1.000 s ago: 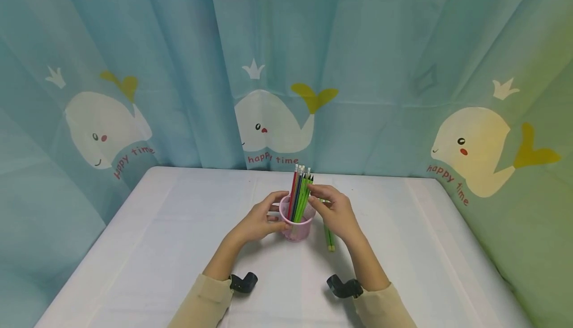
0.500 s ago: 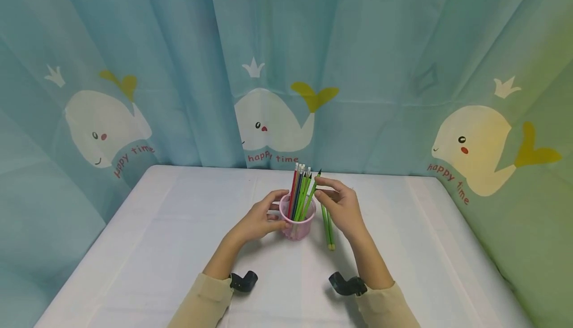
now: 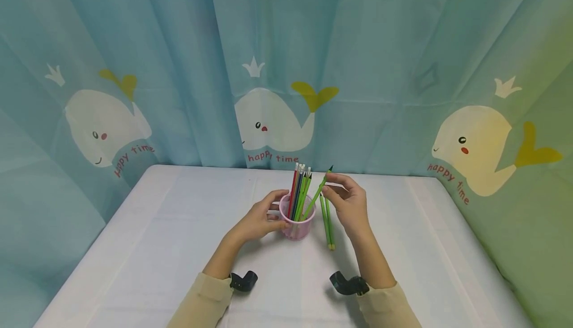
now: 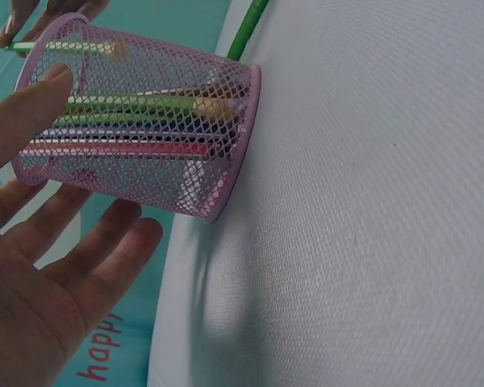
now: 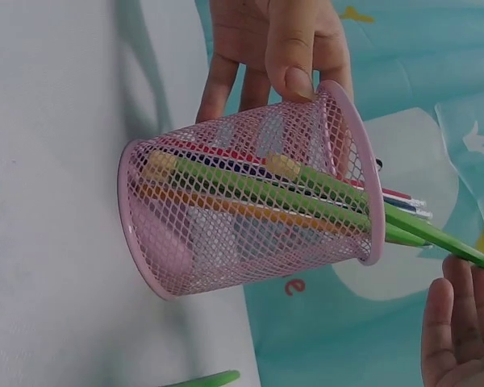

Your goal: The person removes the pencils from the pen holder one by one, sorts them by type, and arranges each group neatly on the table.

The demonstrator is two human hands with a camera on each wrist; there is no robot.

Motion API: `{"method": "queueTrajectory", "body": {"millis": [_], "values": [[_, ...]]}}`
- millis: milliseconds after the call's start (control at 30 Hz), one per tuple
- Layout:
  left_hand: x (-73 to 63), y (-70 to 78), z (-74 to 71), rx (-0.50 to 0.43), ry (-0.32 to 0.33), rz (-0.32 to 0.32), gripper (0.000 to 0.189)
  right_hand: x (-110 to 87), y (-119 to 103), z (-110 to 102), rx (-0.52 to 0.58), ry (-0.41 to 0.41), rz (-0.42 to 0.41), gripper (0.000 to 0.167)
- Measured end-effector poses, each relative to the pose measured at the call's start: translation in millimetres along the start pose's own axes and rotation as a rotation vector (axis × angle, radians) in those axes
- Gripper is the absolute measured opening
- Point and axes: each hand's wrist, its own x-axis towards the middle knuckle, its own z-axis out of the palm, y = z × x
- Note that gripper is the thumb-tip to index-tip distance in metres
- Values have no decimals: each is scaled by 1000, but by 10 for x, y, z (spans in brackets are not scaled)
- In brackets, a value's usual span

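A pink mesh pencil cup point(image 3: 301, 232) stands upright on the table, holding several pencils point(image 3: 293, 189) in red, dark blue and green. My left hand point(image 3: 257, 221) grips the cup from its left side, thumb by the front of the rim and fingers around the far side. With thumb and fingertips, my right hand point(image 3: 351, 206) pinches a green pencil point(image 3: 318, 192) near its dark point. This pencil leans right over the rim; its yellowish lower end point(image 5: 282, 165) is inside the cup, above the base, in the right wrist view.
Two green pencils point(image 3: 330, 226) lie side by side on the white table point(image 3: 179, 258), just right of the cup. A blue-green curtain point(image 3: 380, 44) with whale prints hangs behind the table's far edge. Each wrist wears a black camera mount point(image 3: 243, 282).
My right hand has moved right and slightly away from the cup, drawing the green pencil's top apart from the other pencils and tilting it. The left hand and the cup have hardly moved.
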Motion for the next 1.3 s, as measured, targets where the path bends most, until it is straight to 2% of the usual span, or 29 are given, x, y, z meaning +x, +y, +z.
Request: {"method": "queueTrajectory", "body": {"millis": [133,433,767,1000,1133,1300], "values": [[18,10,-26,12,5,3,79,34,-16,9,53,36,14,32],[42,36,-84,21,9,33,79,89,-81,29,341,162,38,30],[21,17,-79,26,-5,39,79,66,-116,-23,494,236,125,40],[-34,-82,-29,-1,-7,15,80,2,-64,-77,514,247,220,42],[-49,-139,12,-23,0,19,78,-7,-91,-148,572,223,231,36],[-40,-116,45,-26,10,1,77,36,-126,-254,650,135,187,31]]}}
